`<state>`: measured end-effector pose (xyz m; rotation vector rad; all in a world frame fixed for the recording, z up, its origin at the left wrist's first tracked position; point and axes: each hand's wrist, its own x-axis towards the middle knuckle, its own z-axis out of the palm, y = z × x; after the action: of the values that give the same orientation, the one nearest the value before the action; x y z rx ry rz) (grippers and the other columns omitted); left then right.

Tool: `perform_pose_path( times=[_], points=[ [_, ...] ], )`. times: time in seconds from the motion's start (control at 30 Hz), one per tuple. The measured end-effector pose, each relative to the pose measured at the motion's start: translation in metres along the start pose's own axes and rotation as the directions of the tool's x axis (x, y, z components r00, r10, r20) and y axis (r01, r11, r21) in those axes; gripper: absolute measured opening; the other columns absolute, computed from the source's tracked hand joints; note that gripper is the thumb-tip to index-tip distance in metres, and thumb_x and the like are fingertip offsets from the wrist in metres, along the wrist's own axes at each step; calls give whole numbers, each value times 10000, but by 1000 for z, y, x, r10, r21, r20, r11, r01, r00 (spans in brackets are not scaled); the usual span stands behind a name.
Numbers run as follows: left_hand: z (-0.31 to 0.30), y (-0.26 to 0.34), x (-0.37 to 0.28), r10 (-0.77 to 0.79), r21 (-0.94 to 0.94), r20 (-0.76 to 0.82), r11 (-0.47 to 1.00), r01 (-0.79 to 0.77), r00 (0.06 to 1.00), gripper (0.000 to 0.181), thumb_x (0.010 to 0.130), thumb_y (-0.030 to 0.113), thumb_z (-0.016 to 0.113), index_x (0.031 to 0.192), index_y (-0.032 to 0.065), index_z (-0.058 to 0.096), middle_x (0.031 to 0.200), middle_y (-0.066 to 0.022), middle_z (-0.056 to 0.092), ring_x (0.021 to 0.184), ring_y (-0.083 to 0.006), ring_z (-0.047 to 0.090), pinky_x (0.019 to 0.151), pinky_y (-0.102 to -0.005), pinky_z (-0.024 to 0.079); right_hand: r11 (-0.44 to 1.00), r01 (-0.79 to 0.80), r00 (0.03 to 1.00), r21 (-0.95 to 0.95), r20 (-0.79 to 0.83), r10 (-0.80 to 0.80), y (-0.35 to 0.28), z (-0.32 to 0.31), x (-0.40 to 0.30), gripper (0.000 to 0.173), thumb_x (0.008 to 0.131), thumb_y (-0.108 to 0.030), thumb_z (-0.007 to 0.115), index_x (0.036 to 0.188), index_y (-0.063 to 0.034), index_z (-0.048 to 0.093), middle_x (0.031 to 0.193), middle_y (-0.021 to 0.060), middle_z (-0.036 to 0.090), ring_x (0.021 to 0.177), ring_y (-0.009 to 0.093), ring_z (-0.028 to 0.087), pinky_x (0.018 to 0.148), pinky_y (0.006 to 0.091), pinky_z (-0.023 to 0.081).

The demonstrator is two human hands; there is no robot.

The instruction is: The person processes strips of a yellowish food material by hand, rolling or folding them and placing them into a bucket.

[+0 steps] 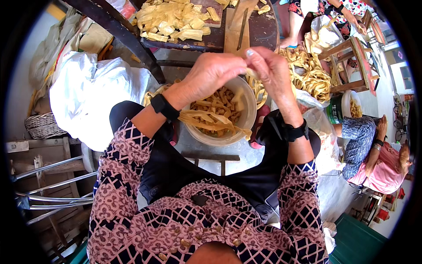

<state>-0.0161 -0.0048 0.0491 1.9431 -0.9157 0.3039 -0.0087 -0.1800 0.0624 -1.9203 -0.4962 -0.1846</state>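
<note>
My left hand [214, 67] and my right hand [268, 69] meet above a round pale plastic bucket [250, 117] between my knees. The fingertips pinch a small pale-yellow piece of a strip [251, 73], partly hidden by the fingers. Inside the bucket lie many short yellow-brown pieces [227, 99]. A bundle of long, flat, dried strips [214, 120] lies across its rim and top. What the strips are made of cannot be told. Both wrists wear black bands.
Ahead stands a dark wooden table [263, 33] with a heap of flat yellow strips [174, 19] and a wooden board with a blade [243, 29]. A tangle of long strips [310, 76] lies right, by a wooden stool [359, 62]. White sacks [99, 95] are left. Other people sit at the right.
</note>
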Motion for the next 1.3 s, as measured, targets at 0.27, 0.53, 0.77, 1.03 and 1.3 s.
perform_pose_path(
  times=[0.27, 0.53, 0.77, 1.03, 1.3],
  points=[
    [-13, -3, -8, -212, -142, 160, 962, 235, 964, 89, 835, 82, 571, 884, 14, 599, 727, -7, 570, 647, -91, 534, 563, -239, 430, 857, -409, 912, 314, 118, 392, 16, -15, -8, 111, 805, -114, 610, 827, -17, 660, 602, -40, 552, 497, 13, 413, 441, 167, 320],
    [-32, -26, -2, -334, -423, 170, 825, 375, 927, 139, 884, 127, 534, 865, 21, 622, 683, 52, 529, 604, -11, 447, 522, -152, 352, 647, -516, 779, 561, 622, 82, -18, 2, -21, 294, 833, -264, 623, 1010, -30, 636, 619, -57, 506, 484, 30, 383, 445, 173, 282],
    [12, -21, -18, -316, -747, 517, 287, 599, 796, 274, 920, 285, 483, 945, 22, 553, 691, 16, 484, 559, -33, 405, 479, -161, 325, 757, -342, 919, 557, 367, 144, -8, 12, -17, 316, 833, -240, 628, 1018, 16, 608, 617, -32, 513, 698, 79, 614, 603, 212, 481],
    [24, -27, -23, -356, -852, 499, -34, 523, 790, 171, 902, 173, 512, 931, 10, 558, 741, -19, 528, 586, -53, 453, 505, -159, 359, 932, 239, 964, -274, -50, -262, 8, 21, -21, 221, 713, -213, 698, 905, -107, 664, 664, 42, 544, 637, 188, 539, 589, 284, 438],
    [13, 1, -16, -473, -527, -88, 769, 362, 877, 178, 911, 130, 481, 963, -12, 575, 786, 9, 566, 623, -42, 487, 568, -179, 418, 971, -201, 968, 133, -126, 217, 8, 27, -24, 127, 757, -172, 681, 798, -53, 664, 549, -8, 507, 500, 71, 436, 480, 226, 366]
  ],
)
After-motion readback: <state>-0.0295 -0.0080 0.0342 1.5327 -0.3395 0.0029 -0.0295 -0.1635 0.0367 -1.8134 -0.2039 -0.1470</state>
